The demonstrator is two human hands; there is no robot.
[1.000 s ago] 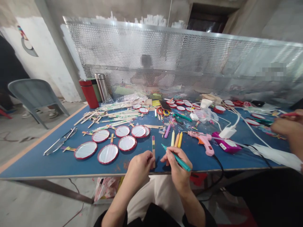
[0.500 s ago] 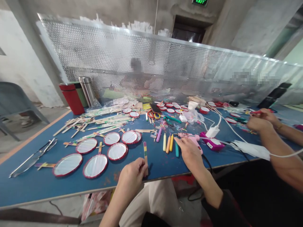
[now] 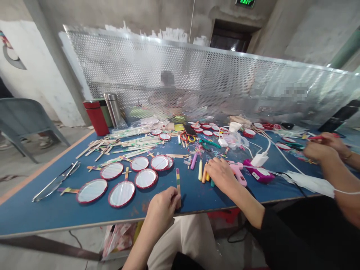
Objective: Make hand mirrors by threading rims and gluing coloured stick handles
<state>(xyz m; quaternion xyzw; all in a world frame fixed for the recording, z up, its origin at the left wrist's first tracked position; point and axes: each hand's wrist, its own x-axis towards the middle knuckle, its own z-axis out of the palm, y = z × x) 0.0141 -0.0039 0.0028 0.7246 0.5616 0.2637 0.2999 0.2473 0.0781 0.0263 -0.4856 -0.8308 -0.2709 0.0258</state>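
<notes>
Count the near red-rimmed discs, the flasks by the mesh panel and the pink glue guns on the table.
Red-rimmed discs: 7
Flasks: 3
Pink glue guns: 1
Total: 11

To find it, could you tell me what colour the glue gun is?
Pink; the glue gun shows best in the head view.

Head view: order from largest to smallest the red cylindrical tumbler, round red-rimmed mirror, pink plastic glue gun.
1. Round red-rimmed mirror.
2. Red cylindrical tumbler and pink plastic glue gun: they look alike, so unranked.
</notes>
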